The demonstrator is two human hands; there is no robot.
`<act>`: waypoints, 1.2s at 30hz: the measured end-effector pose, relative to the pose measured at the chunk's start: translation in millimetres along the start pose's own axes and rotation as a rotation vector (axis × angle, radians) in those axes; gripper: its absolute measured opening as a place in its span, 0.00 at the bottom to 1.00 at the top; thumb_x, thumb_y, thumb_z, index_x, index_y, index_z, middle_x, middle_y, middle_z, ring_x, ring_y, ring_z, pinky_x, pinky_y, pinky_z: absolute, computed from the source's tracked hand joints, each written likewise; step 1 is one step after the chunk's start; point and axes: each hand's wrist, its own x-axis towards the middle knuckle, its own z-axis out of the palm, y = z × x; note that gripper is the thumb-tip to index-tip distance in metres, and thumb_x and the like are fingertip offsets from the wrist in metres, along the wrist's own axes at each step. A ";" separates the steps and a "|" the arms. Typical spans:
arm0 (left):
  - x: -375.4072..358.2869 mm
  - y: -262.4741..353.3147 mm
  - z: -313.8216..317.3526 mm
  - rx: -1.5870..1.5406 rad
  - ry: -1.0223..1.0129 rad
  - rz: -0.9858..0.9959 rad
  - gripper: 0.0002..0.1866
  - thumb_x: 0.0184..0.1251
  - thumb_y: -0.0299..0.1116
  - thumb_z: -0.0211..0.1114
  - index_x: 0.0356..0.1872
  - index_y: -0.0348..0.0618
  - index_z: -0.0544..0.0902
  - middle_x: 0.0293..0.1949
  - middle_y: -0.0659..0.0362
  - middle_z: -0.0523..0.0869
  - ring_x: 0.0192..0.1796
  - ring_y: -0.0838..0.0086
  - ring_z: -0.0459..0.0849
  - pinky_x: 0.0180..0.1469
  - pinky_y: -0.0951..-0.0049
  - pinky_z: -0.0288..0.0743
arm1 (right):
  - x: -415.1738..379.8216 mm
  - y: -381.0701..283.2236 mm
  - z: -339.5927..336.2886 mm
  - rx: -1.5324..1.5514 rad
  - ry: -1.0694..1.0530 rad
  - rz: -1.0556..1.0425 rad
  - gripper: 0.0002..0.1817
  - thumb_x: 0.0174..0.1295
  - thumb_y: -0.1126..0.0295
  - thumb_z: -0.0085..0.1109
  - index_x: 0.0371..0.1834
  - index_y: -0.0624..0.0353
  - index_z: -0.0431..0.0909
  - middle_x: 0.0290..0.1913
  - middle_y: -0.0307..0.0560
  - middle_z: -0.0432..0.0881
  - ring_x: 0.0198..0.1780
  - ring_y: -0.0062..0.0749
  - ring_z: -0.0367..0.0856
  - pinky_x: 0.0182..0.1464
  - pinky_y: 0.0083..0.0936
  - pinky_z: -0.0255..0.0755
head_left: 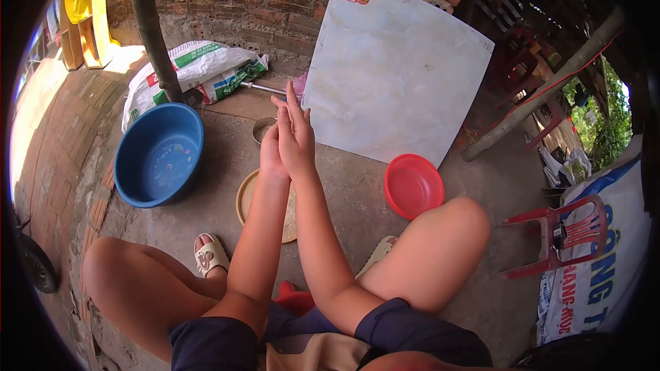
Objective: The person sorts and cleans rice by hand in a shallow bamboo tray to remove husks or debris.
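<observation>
My left hand (273,152) and my right hand (298,136) are raised in front of me, laid palm against palm. The fingers of both stretch out away from me, and no object shows between them. Part of my left hand is covered by the right. Below them on the floor lies a round shallow tray (289,223) with a tan rim, partly hidden by my forearms. Just beyond my hands, a small metal bowl (260,129) is partly covered by my fingers.
A large blue basin (159,154) stands at left, a red basin (414,185) at right. A pale board (399,69) leans by the brick wall (227,0). Printed sacks (199,72) lie behind a pole (155,27). A red plastic chair (577,233) is at far right.
</observation>
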 end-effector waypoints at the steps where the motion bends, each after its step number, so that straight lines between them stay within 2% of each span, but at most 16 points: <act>1: -0.1 -2.6 1.6 0.007 -0.011 -0.003 0.20 0.74 0.40 0.41 0.61 0.43 0.67 0.61 0.54 0.71 0.64 0.63 0.68 0.66 0.58 0.62 | 2.5 6.5 1.2 -0.002 0.004 -0.005 0.27 0.72 0.53 0.36 0.73 0.47 0.53 0.61 0.54 0.73 0.67 0.46 0.64 0.71 0.46 0.39; 3: -0.2 -8.0 5.3 0.022 -0.024 -0.009 0.21 0.74 0.42 0.41 0.63 0.46 0.65 0.64 0.56 0.69 0.66 0.64 0.66 0.67 0.56 0.59 | 7.0 17.1 5.7 -0.424 0.057 0.138 0.31 0.70 0.49 0.37 0.74 0.42 0.47 0.70 0.54 0.61 0.73 0.55 0.47 0.70 0.58 0.23; 4: -0.2 -10.8 7.0 0.029 -0.024 -0.014 0.22 0.74 0.43 0.41 0.64 0.48 0.65 0.65 0.57 0.68 0.67 0.64 0.65 0.68 0.55 0.58 | 8.1 21.1 -1.5 -0.461 -0.044 0.250 0.34 0.68 0.44 0.34 0.75 0.41 0.44 0.74 0.58 0.47 0.74 0.62 0.36 0.66 0.68 0.24; 7: 2.0 -18.5 1.0 0.036 0.011 -0.024 0.23 0.74 0.45 0.40 0.66 0.52 0.63 0.67 0.59 0.66 0.69 0.64 0.63 0.69 0.52 0.55 | 6.7 37.8 -10.9 -0.608 -0.110 0.382 0.34 0.68 0.41 0.30 0.75 0.41 0.45 0.73 0.62 0.47 0.74 0.62 0.36 0.67 0.65 0.25; 9: 9.2 -24.3 -14.5 0.017 0.074 -0.017 0.24 0.74 0.48 0.41 0.69 0.62 0.59 0.70 0.65 0.60 0.72 0.64 0.56 0.70 0.46 0.47 | 4.3 52.5 -13.9 -0.592 -0.158 0.419 0.35 0.68 0.40 0.28 0.75 0.41 0.44 0.74 0.60 0.44 0.75 0.60 0.32 0.67 0.64 0.23; 10: 11.6 -21.7 -27.8 -0.009 0.145 -0.028 0.24 0.74 0.44 0.40 0.68 0.53 0.60 0.68 0.59 0.64 0.70 0.63 0.62 0.69 0.51 0.55 | 3.3 56.1 -13.6 -0.580 -0.212 0.435 0.35 0.67 0.40 0.28 0.75 0.41 0.44 0.74 0.61 0.43 0.75 0.60 0.31 0.68 0.63 0.21; 13: 17.7 -7.2 -78.5 0.007 0.267 -0.008 0.23 0.74 0.43 0.40 0.67 0.51 0.61 0.67 0.58 0.65 0.69 0.63 0.63 0.68 0.52 0.57 | -3.6 66.8 -8.4 -0.523 -0.355 0.515 0.36 0.66 0.39 0.30 0.75 0.41 0.44 0.75 0.60 0.37 0.75 0.57 0.27 0.67 0.63 0.17; 16: 34.8 1.1 -126.1 0.017 0.376 -0.032 0.23 0.74 0.42 0.39 0.66 0.47 0.62 0.65 0.55 0.67 0.67 0.63 0.65 0.67 0.54 0.60 | -12.0 83.9 3.2 -0.448 -0.220 0.683 0.40 0.63 0.36 0.35 0.75 0.41 0.42 0.75 0.59 0.32 0.75 0.60 0.23 0.63 0.71 0.19; 19: 49.1 12.6 -164.7 0.017 0.470 -0.087 0.22 0.74 0.40 0.39 0.64 0.43 0.64 0.64 0.53 0.68 0.66 0.62 0.67 0.66 0.56 0.63 | -24.6 121.1 7.9 -0.354 -0.161 0.840 0.42 0.62 0.35 0.36 0.75 0.40 0.41 0.75 0.59 0.33 0.74 0.62 0.23 0.64 0.71 0.22; 20: 48.8 10.6 -167.8 -0.019 0.600 -0.002 0.21 0.73 0.36 0.37 0.60 0.36 0.67 0.61 0.49 0.71 0.62 0.61 0.71 0.63 0.61 0.68 | -28.8 135.2 7.6 -0.338 -0.128 0.919 0.42 0.62 0.35 0.36 0.75 0.39 0.40 0.75 0.59 0.33 0.74 0.62 0.24 0.65 0.71 0.26; 24: 58.2 15.0 -202.6 -0.014 0.866 0.129 0.22 0.73 0.35 0.34 0.60 0.35 0.67 0.60 0.49 0.72 0.64 0.60 0.70 0.66 0.60 0.65 | -67.9 203.2 1.5 -0.463 -0.098 1.080 0.41 0.62 0.37 0.39 0.75 0.41 0.42 0.75 0.58 0.31 0.75 0.61 0.26 0.65 0.70 0.27; 27: 83.2 27.0 -194.6 -0.033 0.893 0.263 0.22 0.74 0.34 0.33 0.59 0.33 0.68 0.61 0.47 0.71 0.64 0.58 0.69 0.66 0.58 0.65 | -109.1 240.9 4.2 -0.595 -0.092 1.290 0.38 0.64 0.43 0.43 0.74 0.43 0.46 0.76 0.54 0.34 0.75 0.57 0.30 0.65 0.71 0.30; 29: 107.2 44.5 -209.2 0.030 0.712 0.357 0.23 0.72 0.37 0.38 0.62 0.34 0.65 0.65 0.48 0.67 0.67 0.57 0.66 0.67 0.53 0.60 | -142.8 254.8 12.6 -0.597 -0.068 1.335 0.34 0.65 0.53 0.46 0.73 0.46 0.49 0.76 0.49 0.40 0.76 0.53 0.35 0.65 0.72 0.34; 32: 126.0 59.2 -203.9 0.255 1.118 0.294 0.25 0.65 0.39 0.50 0.60 0.36 0.67 0.63 0.52 0.69 0.65 0.62 0.68 0.66 0.56 0.58 | -174.3 244.9 30.8 -0.762 0.023 1.137 0.31 0.65 0.62 0.45 0.73 0.47 0.51 0.75 0.46 0.46 0.76 0.48 0.40 0.66 0.68 0.38; 35: 98.5 55.6 -224.8 0.259 1.459 0.306 0.23 0.65 0.36 0.49 0.59 0.37 0.67 0.62 0.53 0.69 0.64 0.62 0.68 0.66 0.56 0.59 | -183.0 244.4 31.9 -0.839 0.044 0.994 0.31 0.65 0.65 0.44 0.72 0.47 0.52 0.75 0.45 0.49 0.75 0.46 0.42 0.68 0.64 0.38; 36: 80.0 48.7 -227.8 0.235 1.444 0.328 0.22 0.65 0.36 0.48 0.59 0.37 0.68 0.61 0.55 0.70 0.63 0.64 0.68 0.65 0.57 0.60 | -184.4 244.0 30.8 -0.846 0.051 0.969 0.30 0.64 0.66 0.44 0.72 0.48 0.53 0.74 0.44 0.50 0.75 0.45 0.43 0.69 0.62 0.38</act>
